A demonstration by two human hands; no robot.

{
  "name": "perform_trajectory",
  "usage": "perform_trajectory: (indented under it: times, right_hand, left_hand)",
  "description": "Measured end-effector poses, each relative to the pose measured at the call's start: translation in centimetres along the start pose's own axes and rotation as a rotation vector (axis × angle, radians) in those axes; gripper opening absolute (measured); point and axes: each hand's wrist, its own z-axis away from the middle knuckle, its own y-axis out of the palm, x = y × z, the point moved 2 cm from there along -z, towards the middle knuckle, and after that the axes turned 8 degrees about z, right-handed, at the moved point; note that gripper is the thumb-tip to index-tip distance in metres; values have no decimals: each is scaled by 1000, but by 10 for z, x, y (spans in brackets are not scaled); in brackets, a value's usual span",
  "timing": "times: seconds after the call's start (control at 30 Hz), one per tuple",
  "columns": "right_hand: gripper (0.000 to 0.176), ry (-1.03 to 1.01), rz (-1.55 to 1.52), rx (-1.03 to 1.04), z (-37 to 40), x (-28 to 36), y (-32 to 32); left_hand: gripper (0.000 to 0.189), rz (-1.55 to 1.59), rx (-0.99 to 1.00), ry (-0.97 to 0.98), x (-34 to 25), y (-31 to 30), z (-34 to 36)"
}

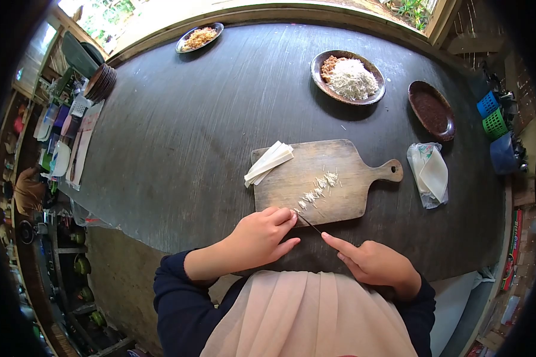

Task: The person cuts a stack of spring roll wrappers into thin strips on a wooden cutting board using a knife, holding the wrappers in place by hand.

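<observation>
A wooden cutting board (321, 152) with a handle lies in front of me. My left hand (268, 232) is closed at its near edge, fingertips pressed down by the knife tip; what they pin is hidden, though white bits show beside them. My right hand (375, 262) grips a knife (308, 223), index finger stretched along it, the blade slanting towards my left fingertips. A line of thin white shreds (318, 189) runs diagonally over the board. Several flat white strips (270, 162) are stacked at its far left corner, overhanging the edge.
Farther back stands a bowl (317, 83) holding white shreds and brownish food. An oval brown dish (432, 110) and a plastic packet (429, 175) with a white piece lie to the right. At the far edge is a plate of shredded food (198, 38). Stacked brown plates (101, 82) stand left.
</observation>
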Motion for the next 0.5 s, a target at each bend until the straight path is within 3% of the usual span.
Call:
perform_trajectory:
  times: [0.5]
  right_hand:
    - [60,3,46,-52,-6,-5,9]
  left_hand:
    - [43,-39,-21,-19,-5,0,2]
